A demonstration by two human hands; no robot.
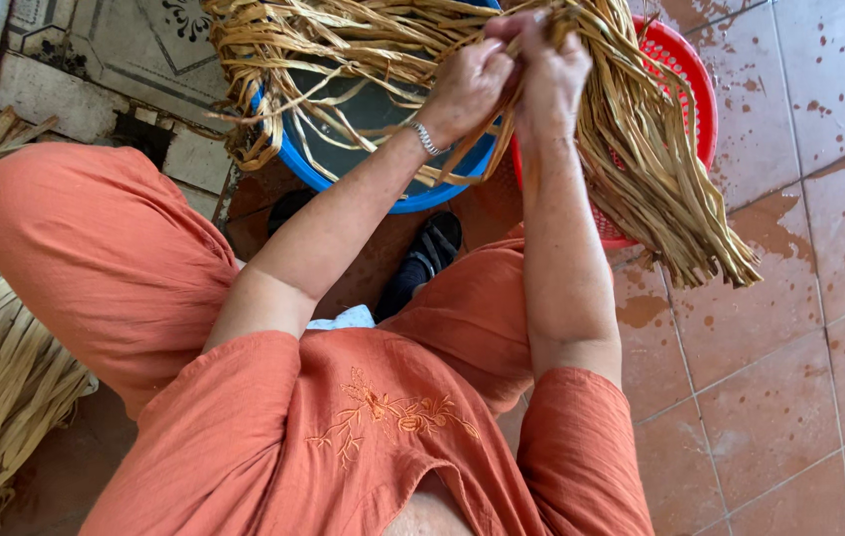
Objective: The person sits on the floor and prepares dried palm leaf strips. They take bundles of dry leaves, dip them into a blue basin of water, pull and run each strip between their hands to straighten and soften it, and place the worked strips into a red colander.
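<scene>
Two hands up at the far edge: left hand [467,84] and right hand [551,69] both fisted tight around one bundle of straw strips [641,149], trailing over two basins, blue [383,189] and red [685,89]. Open wet tile [789,347] lies right.

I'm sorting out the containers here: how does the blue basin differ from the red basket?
The round blue plastic basin has solid walls and holds water; the red plastic basket has perforated, mesh-like walls. The basin sits on the left, under the left hand; the basket sits on the right, mostly hidden behind the straw. Both stand on the wet tiled floor with tan straw strips draped over them.
</scene>
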